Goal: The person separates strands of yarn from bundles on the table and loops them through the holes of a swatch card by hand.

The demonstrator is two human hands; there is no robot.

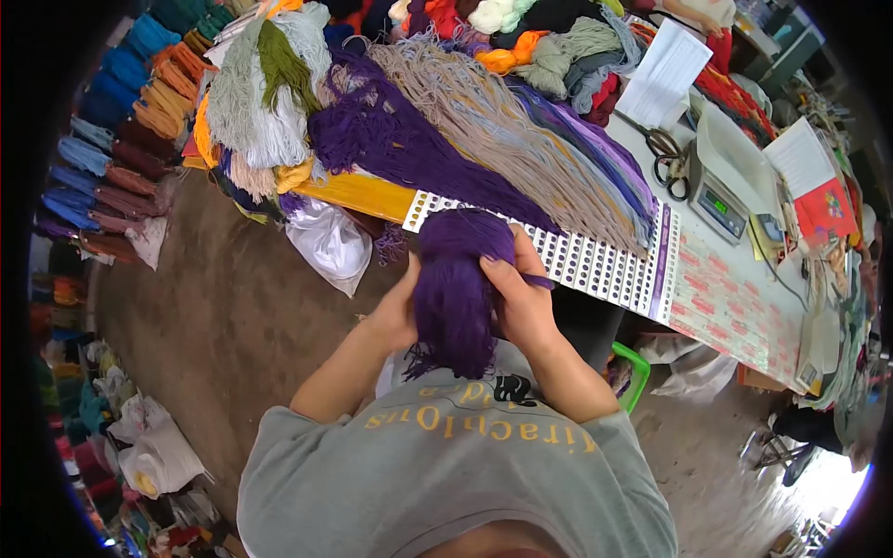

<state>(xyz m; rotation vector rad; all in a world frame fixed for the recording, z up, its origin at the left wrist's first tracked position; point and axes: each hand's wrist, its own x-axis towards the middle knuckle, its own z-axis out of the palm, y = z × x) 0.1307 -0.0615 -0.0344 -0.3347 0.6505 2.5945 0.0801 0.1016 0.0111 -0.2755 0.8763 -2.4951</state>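
A thick bundle of dark purple yarn [456,288] is held up in front of my chest, its loose cut ends hanging toward my shirt. My left hand [402,302] grips its left side, with the fingers mostly behind the yarn. On the other side my right hand [523,293] is closed round the bundle, thumb pressed on its front. Just beyond, a white perforated card [605,270] lies along the table edge. More purple yarn [409,139] is spread on the table, beside long beige and grey strands [521,149].
Scissors [672,163] and a digital scale [716,200] sit on the table at right, near paper sheets [665,74]. Colored yarn skeins [139,167] line the left side. A white plastic bag [326,242] hangs by the table, and a green-rimmed basket [634,377] stands below it.
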